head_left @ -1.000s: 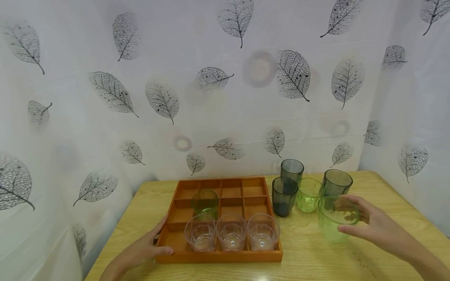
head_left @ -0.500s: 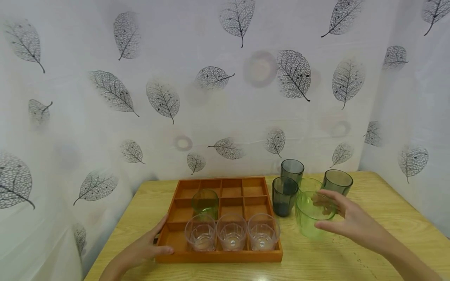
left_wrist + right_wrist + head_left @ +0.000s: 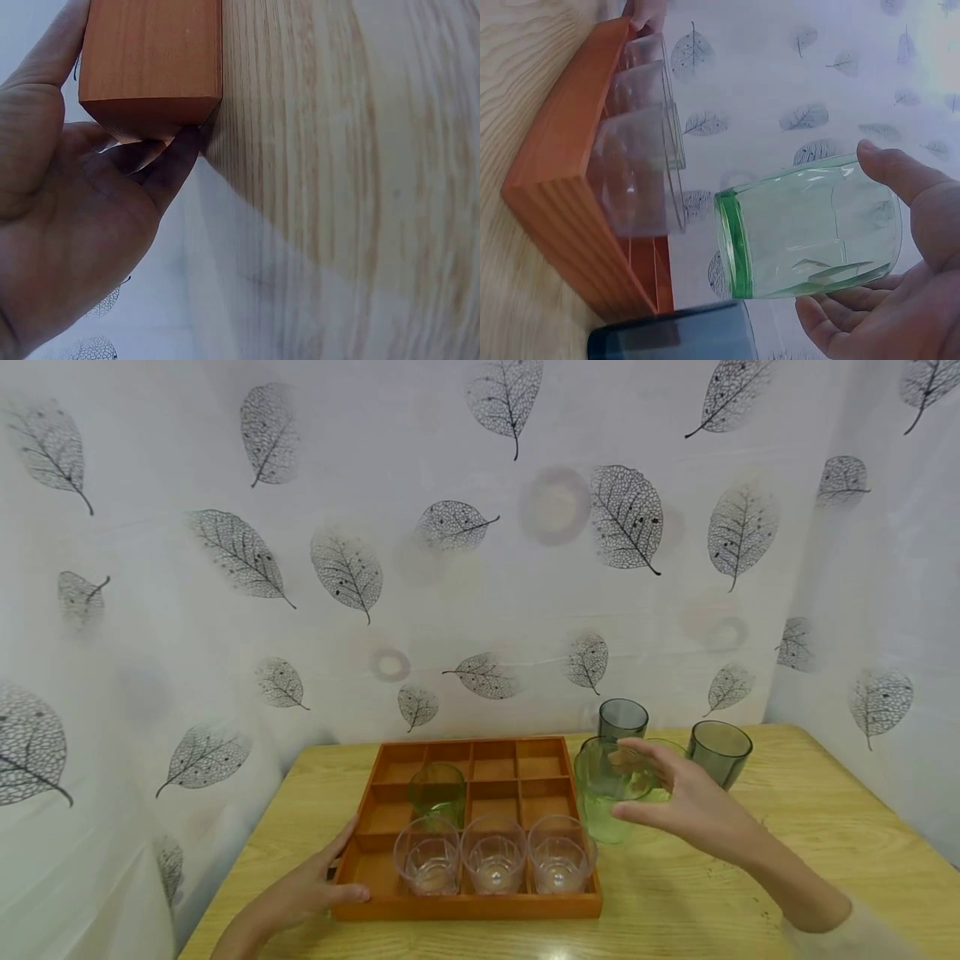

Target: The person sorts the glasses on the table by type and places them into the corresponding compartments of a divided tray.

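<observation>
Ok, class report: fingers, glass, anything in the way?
Left fingers grip tray. Right fingers hold green glass above table. Possible obstacle: dark glass beside tray.

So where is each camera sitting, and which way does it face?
Head: worn on the head, facing forward and down at the wooden tray and patterned curtain; the left hand, right hand and forearms show.
Left wrist: worn there, facing the tray's corner and table; only the left hand shows.
Right wrist: worn there, facing the held green glass, tray beyond; the right hand shows, with a bit of the left at the top.
Shared: head and right wrist both show the green glass and three clear glasses.
</observation>
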{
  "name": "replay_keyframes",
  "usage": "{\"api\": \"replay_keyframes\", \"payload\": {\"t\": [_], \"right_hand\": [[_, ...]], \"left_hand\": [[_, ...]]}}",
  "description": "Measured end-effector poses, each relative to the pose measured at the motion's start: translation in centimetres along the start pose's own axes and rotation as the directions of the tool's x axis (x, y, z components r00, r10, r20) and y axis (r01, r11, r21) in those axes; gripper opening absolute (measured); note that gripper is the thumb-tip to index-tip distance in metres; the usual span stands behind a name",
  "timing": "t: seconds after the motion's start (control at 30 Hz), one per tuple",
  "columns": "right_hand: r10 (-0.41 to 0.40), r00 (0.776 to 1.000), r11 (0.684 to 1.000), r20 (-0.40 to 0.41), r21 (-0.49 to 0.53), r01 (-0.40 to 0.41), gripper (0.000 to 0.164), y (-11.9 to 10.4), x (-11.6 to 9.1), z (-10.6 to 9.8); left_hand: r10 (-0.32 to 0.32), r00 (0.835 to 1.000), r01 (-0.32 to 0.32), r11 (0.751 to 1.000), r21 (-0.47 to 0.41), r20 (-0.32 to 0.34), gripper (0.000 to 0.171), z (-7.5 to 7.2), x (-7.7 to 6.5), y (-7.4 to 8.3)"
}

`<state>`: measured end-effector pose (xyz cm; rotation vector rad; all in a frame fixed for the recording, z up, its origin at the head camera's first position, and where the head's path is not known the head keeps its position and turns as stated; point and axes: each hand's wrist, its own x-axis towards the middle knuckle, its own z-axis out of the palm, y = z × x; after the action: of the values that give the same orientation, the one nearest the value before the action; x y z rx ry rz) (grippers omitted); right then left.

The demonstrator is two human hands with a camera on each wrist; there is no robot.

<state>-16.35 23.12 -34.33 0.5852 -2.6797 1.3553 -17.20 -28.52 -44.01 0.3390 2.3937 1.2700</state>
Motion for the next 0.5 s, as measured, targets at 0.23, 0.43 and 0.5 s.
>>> {"api": "replay_keyframes", "payload": {"t": [0.23, 0.43, 0.5], "right_hand": [[0.052, 0.999, 0.998, 0.018, -0.020, -0.051, 0.085, -1.5, 2.7, 1.5], [0.023, 0.999, 1.000, 0.027, -0.002, -0.023, 0.086, -1.5, 5.0, 3.1], [0.017, 0.999, 1.000, 0.035, 0.013, -0.018, 0.086, -1.4, 5.7, 3.8]], "left_hand": [[0.004, 1.000, -0.004, 1.000, 0.007, -0.006, 0.106, 0.0, 0.0, 0.0], [0.011, 1.000, -0.011, 1.000, -0.001, 0.000, 0.106, 0.0, 0.1, -0.1], [0.012, 1.000, -0.012, 1.000, -0.010, 0.002, 0.107, -0.1, 0.0, -0.2]]}}
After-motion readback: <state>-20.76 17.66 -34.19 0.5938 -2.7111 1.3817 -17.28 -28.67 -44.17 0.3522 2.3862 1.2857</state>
